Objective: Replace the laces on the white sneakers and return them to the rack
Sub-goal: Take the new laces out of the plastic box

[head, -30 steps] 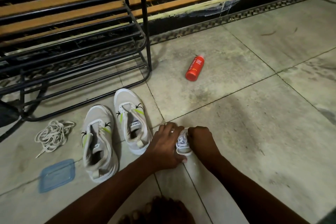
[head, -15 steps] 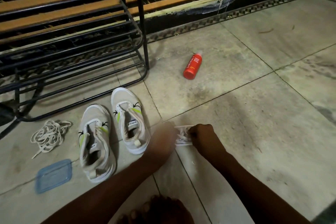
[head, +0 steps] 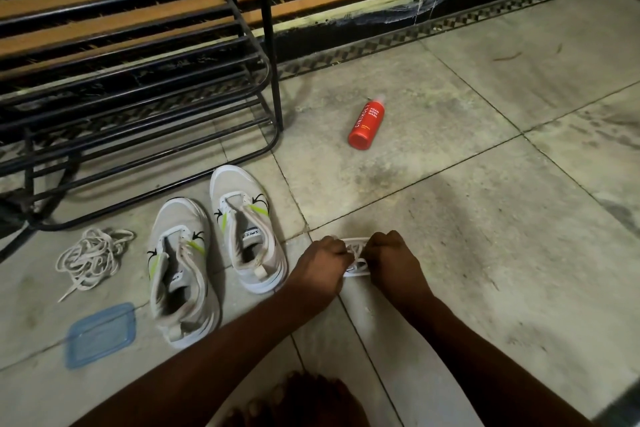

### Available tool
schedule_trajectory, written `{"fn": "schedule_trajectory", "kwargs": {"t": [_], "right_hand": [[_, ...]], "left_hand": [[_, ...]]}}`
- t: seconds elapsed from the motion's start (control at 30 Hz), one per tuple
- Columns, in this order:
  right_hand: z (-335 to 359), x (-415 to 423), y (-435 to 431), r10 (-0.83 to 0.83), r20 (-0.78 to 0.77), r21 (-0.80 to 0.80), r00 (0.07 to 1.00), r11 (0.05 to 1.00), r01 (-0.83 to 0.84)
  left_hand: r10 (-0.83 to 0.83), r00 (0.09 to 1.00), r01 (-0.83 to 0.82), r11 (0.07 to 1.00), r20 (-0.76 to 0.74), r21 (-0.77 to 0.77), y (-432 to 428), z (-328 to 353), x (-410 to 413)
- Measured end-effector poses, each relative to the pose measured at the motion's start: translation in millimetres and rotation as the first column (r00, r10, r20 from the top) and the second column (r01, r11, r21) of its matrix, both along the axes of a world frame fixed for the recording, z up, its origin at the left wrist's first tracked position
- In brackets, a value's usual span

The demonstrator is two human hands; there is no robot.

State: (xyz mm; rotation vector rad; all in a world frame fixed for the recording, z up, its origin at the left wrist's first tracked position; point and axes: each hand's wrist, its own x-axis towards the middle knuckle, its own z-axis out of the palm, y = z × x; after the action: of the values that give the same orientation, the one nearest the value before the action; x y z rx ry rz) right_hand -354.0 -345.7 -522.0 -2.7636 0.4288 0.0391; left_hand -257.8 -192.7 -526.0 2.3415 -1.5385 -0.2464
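I read "CINTHOL FOAM BODY WASH" on the red bottle (head: 365,124), which lies on its side. The insole print in the right sneaker (head: 244,225) looks like "SPEED". My left hand (head: 322,263) and right hand (head: 394,260) are both curled tight on a white lace bundle (head: 356,256), which stretches crosswise between them, just right of the shoes. The right sneaker and left sneaker (head: 180,270) lie side by side, laceless, with their toes toward the black rack (head: 138,97) and their heels toward me. Loose old laces (head: 93,258) lie to their left.
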Motion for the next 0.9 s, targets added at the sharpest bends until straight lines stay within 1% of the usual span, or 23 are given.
{"fn": "schedule_trajectory", "kwargs": {"t": [0.07, 0.17, 0.23, 0.27, 0.33, 0.47, 0.5, 0.57, 0.63, 0.7, 0.73, 0.83, 0.9], "right_hand": [[-1.6, -3.7, -1.0, -0.023, 0.085, 0.067, 0.996, 0.998, 0.018], [-5.5, -11.5, -3.4, -0.104, 0.22, 0.182, 0.97, 0.981, 0.065], [-6.7, -12.6, -5.4, -0.114, 0.239, 0.202, 0.964, 0.977, 0.065], [-7.7, -12.0, -6.3, -0.101, 0.231, 0.186, 0.968, 0.981, 0.058], [-9.2, -9.8, -7.2, -0.078, 0.212, 0.148, 0.974, 0.988, 0.047], [-8.8, -2.1, -7.9, -0.001, 0.223, 0.059, 0.975, 0.998, -0.012], [-8.5, -0.5, -8.1, 0.026, 0.225, 0.036, 0.974, 0.999, -0.035], [-7.7, 2.4, -9.8, 0.069, 0.227, 0.006, 0.971, 0.997, -0.072], [-6.6, 5.0, -11.8, 0.103, 0.234, -0.022, 0.967, 0.995, -0.101], [-7.9, 8.1, -14.2, 0.14, 0.24, -0.044, 0.961, 0.99, -0.134], [-9.2, 9.6, -15.1, 0.158, 0.234, -0.054, 0.959, 0.987, -0.15], [-12.3, 13.9, -17.1, 0.197, 0.209, -0.085, 0.958, 0.979, -0.183], [-11.2, 18.6, -18.8, 0.219, 0.215, -0.101, 0.952, 0.974, -0.201]], "left_hand": [[-0.029, 0.996, 0.031, 0.999, 0.079, -0.034, 2.4, -0.9, -2.1], [-0.012, 0.986, 0.034, 0.991, 0.169, -0.128, 7.5, -5.8, -7.2], [-0.001, 0.983, 0.034, 0.983, 0.183, -0.179, 10.2, -6.8, -11.3], [0.004, 0.983, 0.031, 0.981, 0.182, -0.192, 10.4, -6.7, -11.9], [0.024, 0.989, 0.004, 0.982, 0.146, -0.187, 8.0, -6.6, -10.8], [0.1, 0.995, -0.101, 0.986, -0.02, -0.131, 2.8, -3.9, -6.1], [0.121, 0.992, -0.124, 0.985, -0.037, -0.118, 1.7, -3.1, -5.5], [0.166, 0.984, -0.171, 0.98, -0.056, -0.102, -1.7, -0.5, -4.0], [0.219, 0.971, -0.225, 0.973, -0.099, -0.051, -5.1, -0.1, 1.0], [0.224, 0.972, -0.227, 0.974, -0.075, -0.023, -7.0, -4.0, 5.6], [0.223, 0.972, -0.226, 0.974, -0.072, -0.034, -7.5, -6.4, 6.4], [0.232, 0.963, -0.245, 0.966, -0.137, -0.087, -6.7, -8.1, 7.8], [0.195, 0.974, -0.206, 0.974, -0.119, -0.096, -5.0, -7.5, 10.7]]}}
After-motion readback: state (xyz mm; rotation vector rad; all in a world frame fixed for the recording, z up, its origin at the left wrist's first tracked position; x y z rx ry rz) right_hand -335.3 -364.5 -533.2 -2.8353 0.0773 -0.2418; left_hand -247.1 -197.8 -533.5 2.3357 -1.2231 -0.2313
